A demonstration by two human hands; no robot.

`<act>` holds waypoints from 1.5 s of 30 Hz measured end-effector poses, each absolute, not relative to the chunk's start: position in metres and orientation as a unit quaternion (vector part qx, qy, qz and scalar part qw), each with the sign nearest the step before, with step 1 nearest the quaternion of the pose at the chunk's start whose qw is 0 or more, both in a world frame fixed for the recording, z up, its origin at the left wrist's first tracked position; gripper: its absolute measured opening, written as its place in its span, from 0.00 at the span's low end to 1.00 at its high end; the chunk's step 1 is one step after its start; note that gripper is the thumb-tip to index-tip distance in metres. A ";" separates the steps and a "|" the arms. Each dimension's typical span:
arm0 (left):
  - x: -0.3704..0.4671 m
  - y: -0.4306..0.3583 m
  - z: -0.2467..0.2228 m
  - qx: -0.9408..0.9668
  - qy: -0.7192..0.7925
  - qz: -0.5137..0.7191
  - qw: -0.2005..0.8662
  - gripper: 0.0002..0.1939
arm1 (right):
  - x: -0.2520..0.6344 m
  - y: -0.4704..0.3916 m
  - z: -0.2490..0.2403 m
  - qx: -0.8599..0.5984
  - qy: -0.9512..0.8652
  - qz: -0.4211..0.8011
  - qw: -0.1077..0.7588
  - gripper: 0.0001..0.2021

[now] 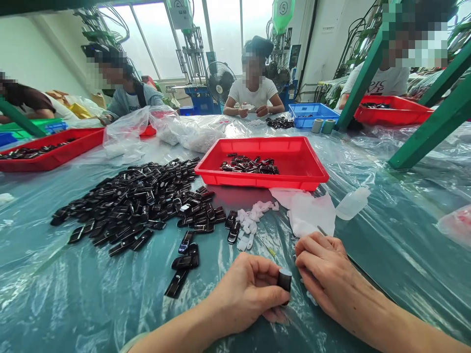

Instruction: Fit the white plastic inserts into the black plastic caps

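Left hand (241, 289) lies nearest, on the near side of the red tray (257, 181), a small black piece (284, 280) pinched between thumb and fingers. Right hand (326, 267) just beside it, also nearer than the tray, fingers curled; cannot tell whether they grip anything. Heap of black pieces (128, 201) spreads left of the tray; more lie inside. Small white pieces (248, 223) sit just in front of it. Beyond the tray, a co-worker (253, 90) sits across the table (121, 294).

A part (284, 279) is being held in the left hand (246, 289); beyond it, leftward, a pile (136, 201) is being kept.
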State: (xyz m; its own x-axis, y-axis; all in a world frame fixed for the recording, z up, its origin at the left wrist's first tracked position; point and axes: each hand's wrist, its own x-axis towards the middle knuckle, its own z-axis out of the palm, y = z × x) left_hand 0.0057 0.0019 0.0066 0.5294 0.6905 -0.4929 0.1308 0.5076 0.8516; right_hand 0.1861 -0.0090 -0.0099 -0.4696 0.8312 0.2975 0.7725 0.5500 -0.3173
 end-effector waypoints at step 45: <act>0.005 -0.003 0.008 0.632 0.389 0.146 0.654 0.10 | 0.184 -0.014 0.013 -0.391 -0.517 0.704 0.290 0.05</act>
